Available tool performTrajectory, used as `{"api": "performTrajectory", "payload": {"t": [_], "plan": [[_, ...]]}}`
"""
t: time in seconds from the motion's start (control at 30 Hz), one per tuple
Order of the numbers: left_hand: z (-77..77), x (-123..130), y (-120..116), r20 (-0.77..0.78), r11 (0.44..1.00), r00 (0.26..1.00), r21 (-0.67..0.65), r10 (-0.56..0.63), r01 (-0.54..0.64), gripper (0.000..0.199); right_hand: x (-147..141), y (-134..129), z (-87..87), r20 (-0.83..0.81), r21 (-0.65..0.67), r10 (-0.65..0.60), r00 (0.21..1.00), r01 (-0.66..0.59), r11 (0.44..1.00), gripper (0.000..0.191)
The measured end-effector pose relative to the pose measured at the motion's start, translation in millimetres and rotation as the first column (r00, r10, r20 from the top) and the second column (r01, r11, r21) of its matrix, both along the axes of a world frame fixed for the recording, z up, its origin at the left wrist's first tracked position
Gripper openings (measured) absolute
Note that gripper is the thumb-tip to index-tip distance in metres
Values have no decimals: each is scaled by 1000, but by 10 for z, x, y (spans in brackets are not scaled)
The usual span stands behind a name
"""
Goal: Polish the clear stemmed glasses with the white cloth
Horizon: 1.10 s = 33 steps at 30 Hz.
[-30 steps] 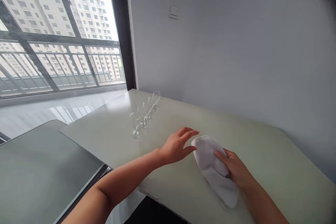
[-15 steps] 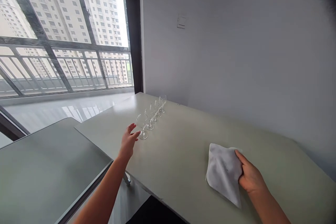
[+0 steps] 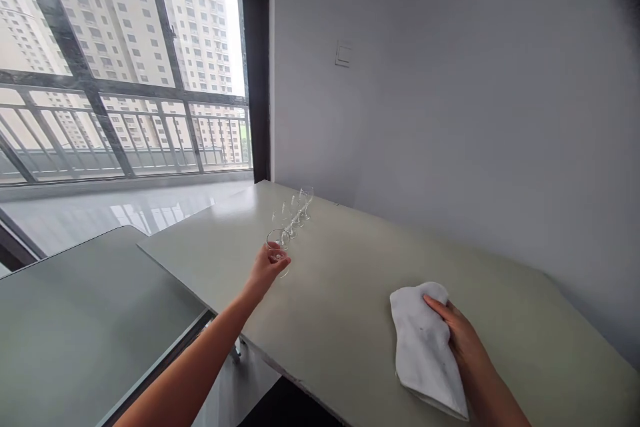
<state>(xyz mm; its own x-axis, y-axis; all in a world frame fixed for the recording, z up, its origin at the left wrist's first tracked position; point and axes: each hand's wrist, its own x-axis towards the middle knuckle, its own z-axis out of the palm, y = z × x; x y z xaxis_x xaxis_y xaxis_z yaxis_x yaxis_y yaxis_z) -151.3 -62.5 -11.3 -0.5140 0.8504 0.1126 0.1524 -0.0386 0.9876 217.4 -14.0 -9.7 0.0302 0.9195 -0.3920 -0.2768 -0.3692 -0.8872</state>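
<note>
My left hand (image 3: 267, 269) is closed around the lower part of the nearest clear stemmed glass (image 3: 278, 239), which is upright and tipped slightly. Behind it, several more clear stemmed glasses (image 3: 306, 200) stand in a row running back toward the wall. At the right, my right hand (image 3: 457, 328) grips a folded white cloth (image 3: 425, 340) by its upper right edge, thumb on top. The cloth hangs down over the pale table (image 3: 330, 320).
A second, grey-green table (image 3: 100, 307) adjoins on the left, with a gap between the two. Beyond are a large window (image 3: 125, 90) with a railing outside and a grey wall (image 3: 450, 113) with a switch (image 3: 343, 53).
My left hand has closed on the nearest glass and moved it slightly right. My right hand has shifted slightly left with the cloth, which now hangs longer.
</note>
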Motion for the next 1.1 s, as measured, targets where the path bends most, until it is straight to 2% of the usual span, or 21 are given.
{"api": "performTrajectory", "payload": {"t": [0.13, 0.27, 0.37, 0.5, 0.63, 0.73, 0.8, 0.9, 0.97, 1.03, 1.1], "plan": [[145, 424, 84, -257, 991, 959, 29, -119, 131, 28, -50, -77, 47, 13, 72, -8, 1000, 7, 997, 43], [297, 829, 351, -522, 969, 837, 75, -161, 234, 24, -40, -100, 39, 13, 180, -109, 994, 104, 978, 38], [324, 1088, 590, -579, 950, 781, 35, -233, 310, 24, 13, -51, 11, -36, 234, -224, 974, 226, 946, 39], [196, 1325, 839, -486, 931, 817, 15, -311, 364, 21, 85, 20, -12, -48, 283, -309, 950, 310, 908, 37], [-16, 1373, 939, -409, 922, 838, -19, -360, 386, 22, 96, 33, -11, -34, 317, -366, 930, 358, 878, 36], [-131, 1312, 933, -452, 943, 833, -57, -318, 329, 33, 56, 29, 51, -24, 334, -411, 912, 394, 856, 34], [-165, 1267, 912, -510, 956, 814, -65, -277, 285, 47, -2, 36, 151, 8, 352, -432, 902, 402, 846, 31], [-162, 1233, 878, -588, 962, 770, -57, -249, 268, 70, -177, 57, 365, 70, 435, -429, 901, 359, 826, 24], [-144, 1230, 861, -614, 962, 752, -46, -239, 268, 78, -370, 60, 492, 142, 529, -387, 911, 260, 808, 21], [-127, 1227, 848, -631, 962, 741, -33, -229, 270, 78, -607, 40, 558, 278, 574, -216, 936, 19, 818, 27], [-113, 1215, 837, -659, 962, 721, -11, -212, 272, 70, -843, 6, 550, 413, 541, 52, 909, -291, 789, 40]]}}
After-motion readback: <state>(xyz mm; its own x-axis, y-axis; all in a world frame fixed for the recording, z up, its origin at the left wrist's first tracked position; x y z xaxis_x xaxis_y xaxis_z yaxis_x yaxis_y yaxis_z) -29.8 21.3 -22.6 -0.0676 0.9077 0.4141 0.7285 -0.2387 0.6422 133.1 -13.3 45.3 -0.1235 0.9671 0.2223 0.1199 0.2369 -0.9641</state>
